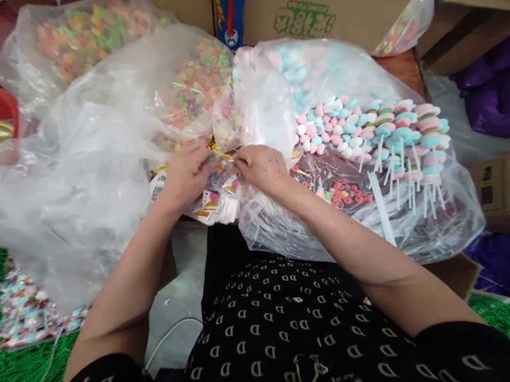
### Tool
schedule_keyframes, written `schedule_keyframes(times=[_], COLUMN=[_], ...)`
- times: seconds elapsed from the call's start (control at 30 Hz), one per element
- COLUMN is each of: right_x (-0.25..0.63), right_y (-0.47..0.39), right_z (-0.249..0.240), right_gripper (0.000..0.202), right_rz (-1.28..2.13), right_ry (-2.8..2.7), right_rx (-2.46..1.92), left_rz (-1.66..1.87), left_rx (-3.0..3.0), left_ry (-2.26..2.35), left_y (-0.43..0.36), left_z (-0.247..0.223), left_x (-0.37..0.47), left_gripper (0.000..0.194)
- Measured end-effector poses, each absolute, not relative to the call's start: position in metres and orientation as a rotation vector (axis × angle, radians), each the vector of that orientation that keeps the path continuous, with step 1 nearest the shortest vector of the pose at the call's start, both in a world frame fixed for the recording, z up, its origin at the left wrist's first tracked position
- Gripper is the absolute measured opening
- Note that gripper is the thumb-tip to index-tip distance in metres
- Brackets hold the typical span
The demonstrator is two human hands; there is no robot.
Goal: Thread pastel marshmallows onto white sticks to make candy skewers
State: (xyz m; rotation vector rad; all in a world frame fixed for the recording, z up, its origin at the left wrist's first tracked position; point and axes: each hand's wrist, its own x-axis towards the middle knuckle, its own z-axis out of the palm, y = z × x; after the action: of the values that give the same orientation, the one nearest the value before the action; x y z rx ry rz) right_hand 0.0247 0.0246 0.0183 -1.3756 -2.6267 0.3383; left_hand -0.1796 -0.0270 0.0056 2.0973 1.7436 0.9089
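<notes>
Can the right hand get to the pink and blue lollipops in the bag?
Probably yes. The right hand sits right beside the pink and blue lollipops, and that clear bag looks open on the near side. Loose plastic folds between them might need pushing aside first.

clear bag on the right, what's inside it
The clear bag holds pastel pink, blue and white candies and stacked lollipops on white sticks. Its lower layers are hidden by folded plastic.
</notes>
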Motion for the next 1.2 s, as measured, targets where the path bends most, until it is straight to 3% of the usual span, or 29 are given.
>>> schedule_keyframes(times=[0.23,0.47,0.57,0.83,1.07,1.2], right_x=[0.040,0.086,0.099,0.144,0.178,0.184], right_y=[0.019,-0.014,-0.026,-0.034,-0.045,-0.043], right_z=[0.025,0.044,0.046,0.041,0.033,0.029], right_gripper=[0.036,0.055,0.051,0.038,0.054,0.050], right_rz=[0.551,1.330,1.502,1.356,1.230,1.350], right_ry=[-2.470,-1.747,-1.556,-1.128,-1.107,-0.985], right_rx=[-1.287,-1.083,-1.001,-1.058,-1.117,-1.041], left_rz=[1.344,1.618,1.639,1.514,1.502,1.474], left_rx=[1.336,1.281,1.268,0.967,0.959,0.950], left_ry=[1.705,1.624,1.589,1.078,1.062,1.054], left_y=[-0.044,-0.051,-0.051,-0.054,-0.055,-0.057], left_z=[0.019,0.032,0.035,0.043,0.042,0.038], left_x=[-0.178,-0.135,-0.110,-0.040,-0.006,0.007], left_gripper=[0.038,0.028,0.026,0.034,0.043,0.049])
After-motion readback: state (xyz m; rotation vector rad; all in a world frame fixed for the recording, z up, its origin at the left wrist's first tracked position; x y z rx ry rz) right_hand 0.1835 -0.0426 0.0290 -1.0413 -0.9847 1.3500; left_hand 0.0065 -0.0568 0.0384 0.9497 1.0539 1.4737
